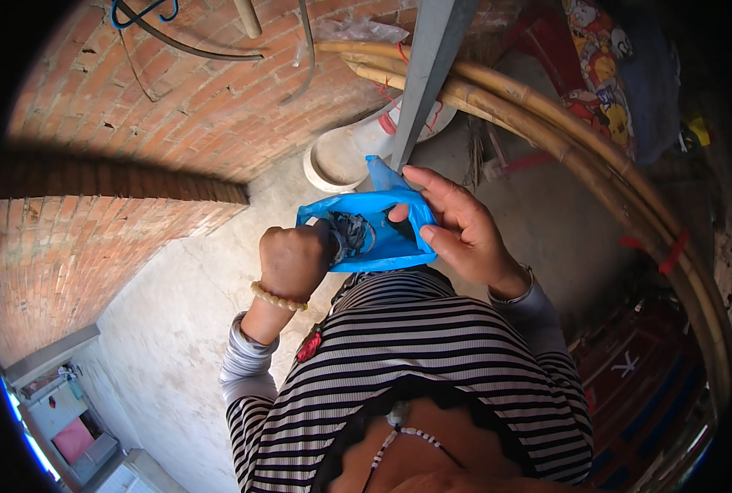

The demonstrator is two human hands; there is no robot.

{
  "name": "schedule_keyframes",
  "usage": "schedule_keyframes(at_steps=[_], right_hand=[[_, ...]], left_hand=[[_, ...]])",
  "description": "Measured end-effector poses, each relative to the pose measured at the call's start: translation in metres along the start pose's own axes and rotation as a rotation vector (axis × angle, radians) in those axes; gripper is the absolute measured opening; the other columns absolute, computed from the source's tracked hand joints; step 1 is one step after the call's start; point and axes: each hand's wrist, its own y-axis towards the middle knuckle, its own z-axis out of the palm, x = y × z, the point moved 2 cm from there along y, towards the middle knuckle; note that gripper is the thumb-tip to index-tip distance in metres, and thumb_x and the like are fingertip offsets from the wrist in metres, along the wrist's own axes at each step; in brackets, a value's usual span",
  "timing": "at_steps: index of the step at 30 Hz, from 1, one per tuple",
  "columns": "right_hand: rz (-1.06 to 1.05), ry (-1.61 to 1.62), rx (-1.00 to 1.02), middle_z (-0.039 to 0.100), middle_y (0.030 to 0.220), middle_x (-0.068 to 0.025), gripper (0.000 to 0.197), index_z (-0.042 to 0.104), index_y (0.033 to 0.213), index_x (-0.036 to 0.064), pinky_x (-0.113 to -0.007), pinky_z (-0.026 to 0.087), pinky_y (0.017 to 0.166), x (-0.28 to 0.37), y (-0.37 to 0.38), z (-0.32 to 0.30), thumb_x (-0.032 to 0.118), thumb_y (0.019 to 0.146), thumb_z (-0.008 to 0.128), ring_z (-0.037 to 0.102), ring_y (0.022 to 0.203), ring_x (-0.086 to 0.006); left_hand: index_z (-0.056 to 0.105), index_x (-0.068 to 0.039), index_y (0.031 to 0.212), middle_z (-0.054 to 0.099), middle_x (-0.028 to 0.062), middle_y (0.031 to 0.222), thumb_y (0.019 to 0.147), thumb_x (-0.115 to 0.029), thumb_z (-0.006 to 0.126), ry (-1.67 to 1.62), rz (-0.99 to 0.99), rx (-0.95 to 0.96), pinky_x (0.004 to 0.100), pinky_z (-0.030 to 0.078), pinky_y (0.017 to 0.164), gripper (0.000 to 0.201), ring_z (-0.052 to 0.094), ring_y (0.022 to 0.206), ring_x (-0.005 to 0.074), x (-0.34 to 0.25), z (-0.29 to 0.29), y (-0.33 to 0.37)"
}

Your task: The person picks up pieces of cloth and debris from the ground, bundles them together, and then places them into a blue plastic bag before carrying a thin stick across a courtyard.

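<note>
A blue plastic bag (pixel 374 264) hangs open-mouthed in front of my striped top. My right hand (pixel 471 234) holds its right rim, thumb on the near side; one fingertip shows inside the bag and another finger stretches out behind it. At the left rim is my left hand (pixel 294 261), curled, its fingers reaching down into the mouth and mostly hidden. Against those fingers lies a crumpled dark grey, cloth-like bundle (pixel 351 232). Whether the fingers grip the bundle or only the bag's edge is hidden. Something dark also sits deeper at the bag's right side.
Beyond the bag stand a grey metal post (pixel 432 74) and a round white container (pixel 333 164). Long bent bamboo poles (pixel 547 123), tied with red strips, arch along the right. Brick walls (pixel 136 107) rise at the left and back. Dark red slatted furniture (pixel 637 394) is at lower right.
</note>
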Motion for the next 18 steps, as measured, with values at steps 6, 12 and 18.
schedule_keyframes(at_steps=[6, 12, 18], right_hand=[[-0.004, -0.018, -0.036, 0.047, 0.107, -0.0070, 0.053, 0.027, 0.128, 0.0024, -0.017, 0.039, 0.071, -0.007, 0.000, -0.008, -0.008, 0.077, 0.040, 0.047, 0.089, -0.0061], [-0.065, -0.040, -0.074, 0.051, 0.094, -0.0063, 0.050, 0.029, 0.127, 0.0022, -0.017, 0.038, 0.066, 0.007, 0.000, -0.014, -0.003, 0.080, 0.044, 0.045, 0.077, -0.0038], [-0.210, -0.364, 0.144, 0.048, 0.110, -0.0107, 0.057, 0.028, 0.127, -0.0008, -0.027, 0.035, 0.086, 0.034, 0.014, 0.009, 0.003, 0.075, 0.051, 0.046, 0.102, -0.0155]], left_hand=[[0.043, -0.004, 0.115, 0.056, 0.0093, 0.068, 0.068, -0.005, 0.059, -0.542, 0.086, 0.060, 0.0296, 0.045, 0.052, 0.049, 0.057, 0.059, 0.0224, -0.013, -0.032, 0.007], [0.046, -0.001, 0.108, 0.055, 0.0091, 0.069, 0.071, -0.002, 0.059, -0.910, 0.123, -0.079, 0.0259, 0.046, 0.053, 0.039, 0.057, 0.061, 0.0192, -0.001, -0.050, 0.009], [0.049, 0.000, 0.103, 0.057, 0.0089, 0.078, 0.072, -0.001, 0.058, -0.940, 0.331, -0.356, 0.0254, 0.046, 0.060, 0.032, 0.056, 0.065, 0.0166, -0.027, -0.083, 0.028]])
